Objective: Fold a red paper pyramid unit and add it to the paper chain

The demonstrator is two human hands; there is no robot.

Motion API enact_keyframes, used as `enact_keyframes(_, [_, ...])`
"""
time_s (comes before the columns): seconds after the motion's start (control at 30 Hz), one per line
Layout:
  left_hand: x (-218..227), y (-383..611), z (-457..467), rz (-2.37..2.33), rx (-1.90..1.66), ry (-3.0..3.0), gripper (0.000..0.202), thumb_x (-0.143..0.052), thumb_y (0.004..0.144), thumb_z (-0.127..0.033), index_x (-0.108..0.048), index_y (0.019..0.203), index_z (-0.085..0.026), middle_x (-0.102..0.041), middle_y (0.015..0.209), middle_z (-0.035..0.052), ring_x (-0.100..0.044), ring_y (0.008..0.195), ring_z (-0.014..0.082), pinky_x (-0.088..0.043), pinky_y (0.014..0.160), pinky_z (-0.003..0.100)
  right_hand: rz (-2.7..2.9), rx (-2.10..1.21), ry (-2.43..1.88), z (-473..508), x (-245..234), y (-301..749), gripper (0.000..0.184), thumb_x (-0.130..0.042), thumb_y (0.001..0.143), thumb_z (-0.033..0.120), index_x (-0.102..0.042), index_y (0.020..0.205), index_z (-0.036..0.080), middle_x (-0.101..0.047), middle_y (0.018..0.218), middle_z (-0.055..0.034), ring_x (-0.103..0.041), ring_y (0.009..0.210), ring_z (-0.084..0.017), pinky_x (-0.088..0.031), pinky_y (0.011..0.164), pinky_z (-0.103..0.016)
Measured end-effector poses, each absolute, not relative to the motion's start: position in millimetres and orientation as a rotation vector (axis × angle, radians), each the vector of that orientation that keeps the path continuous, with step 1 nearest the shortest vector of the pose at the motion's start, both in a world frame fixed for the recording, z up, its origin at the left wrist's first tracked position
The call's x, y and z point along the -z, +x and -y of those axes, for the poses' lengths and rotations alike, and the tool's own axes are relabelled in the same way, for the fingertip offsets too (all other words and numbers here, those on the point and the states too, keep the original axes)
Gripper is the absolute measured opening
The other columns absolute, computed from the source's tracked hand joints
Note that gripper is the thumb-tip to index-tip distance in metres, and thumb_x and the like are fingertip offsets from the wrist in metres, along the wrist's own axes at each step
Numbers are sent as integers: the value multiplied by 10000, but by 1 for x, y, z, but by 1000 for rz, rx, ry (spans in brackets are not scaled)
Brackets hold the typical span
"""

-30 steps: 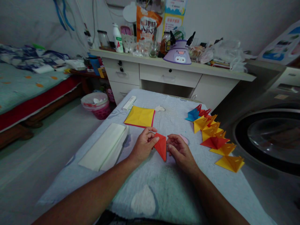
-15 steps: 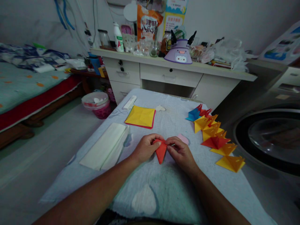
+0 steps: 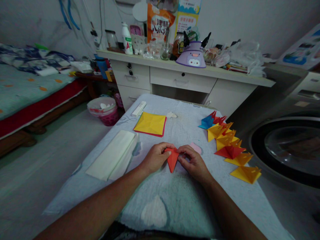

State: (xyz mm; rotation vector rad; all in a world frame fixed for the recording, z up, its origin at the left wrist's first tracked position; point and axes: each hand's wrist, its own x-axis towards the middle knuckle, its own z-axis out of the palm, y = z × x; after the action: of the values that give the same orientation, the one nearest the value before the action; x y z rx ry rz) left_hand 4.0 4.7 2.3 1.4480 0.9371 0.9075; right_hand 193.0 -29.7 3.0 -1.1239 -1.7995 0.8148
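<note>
A folded piece of red origami paper (image 3: pixel 172 161), kite-shaped with its point toward me, is held just above the table. My left hand (image 3: pixel 157 156) is closed on its left side, with the thumb lying on top. At the upper right edge, my right hand (image 3: pixel 192 161) pinches the paper between thumb and fingers. Beyond my hands lies a stack of square paper (image 3: pixel 150 123), yellow on top with red showing beneath. To the right, several folded paper cranes (image 3: pixel 230 151) in yellow, red and blue form a row.
On the cloth-covered table (image 3: pixel 155 186), a white folded packet (image 3: pixel 112 155) lies left and a small white box (image 3: pixel 139 108) sits behind it. A cluttered white desk (image 3: pixel 182 80) stands beyond. A pink bin (image 3: pixel 107 115) is on the floor; a washing machine (image 3: pixel 287 133) stands right.
Both hands keep their hold on the red paper with almost no movement. The view has shifted very slightly.
</note>
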Motion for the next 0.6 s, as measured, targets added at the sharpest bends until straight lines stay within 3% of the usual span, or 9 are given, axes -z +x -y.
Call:
enact_keyframes(0.4, [-19, -2, -6, -931, -820, 1362, 365, -493, 734, -161, -731, 1009, -127, -740, 1050, 82, -651, 1018, 226, -453, 970, 359, 1722, -860, -1232, 31, -1, 192, 139, -538, 914, 294, -648, 906, 209, -639, 835, -25, -593, 787, -162, -451, 731, -281])
enact_keyframes(0.6, [-13, -4, -4, -815, -796, 1338, 475, -584, 714, -172, -658, 1181, -130, -717, 1110, 78, -653, 991, 228, -477, 902, 342, 1601, -909, -1244, 28, 5, 190, 195, -525, 915, 352, -629, 874, 192, -630, 795, -20, -571, 750, -156, -447, 700, -268])
